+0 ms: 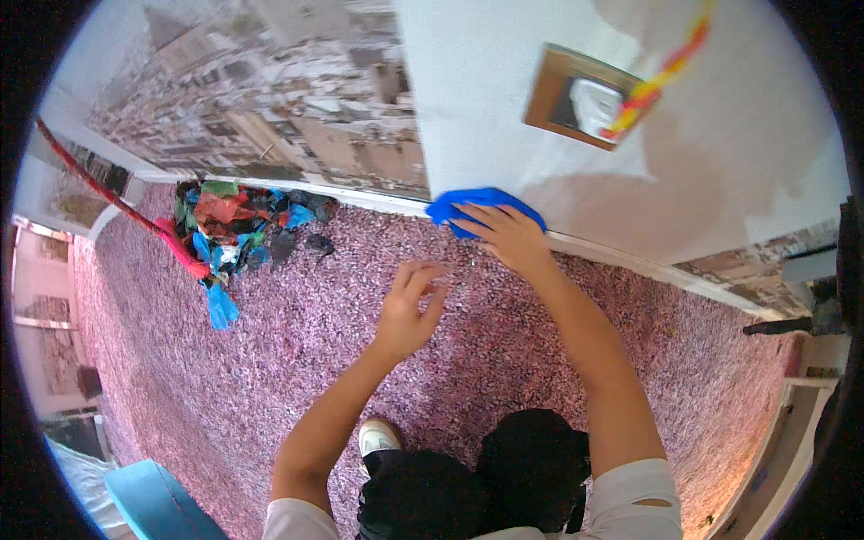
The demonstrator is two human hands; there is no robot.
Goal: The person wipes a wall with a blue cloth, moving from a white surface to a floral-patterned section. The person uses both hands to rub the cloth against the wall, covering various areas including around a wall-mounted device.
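My right hand (509, 236) presses a blue cloth (482, 197) against the foot of the white wall, over the white baseboard (378, 200), fingers spread on it. Whether the fingers grip the cloth or only lie on it is not plain. Lower and to the left, my left hand (409, 314) is raised over the pinkish speckled carpet (317, 351), its fingers loosely curled and apart, with nothing in them.
A heap of crumpled coloured plastic bags (223, 216) lies against the baseboard at the left, with a red stick (101, 189) reaching over it. A brown-framed picture (557, 94) hangs on the wall. Light blue furniture (158, 503) stands at lower left.
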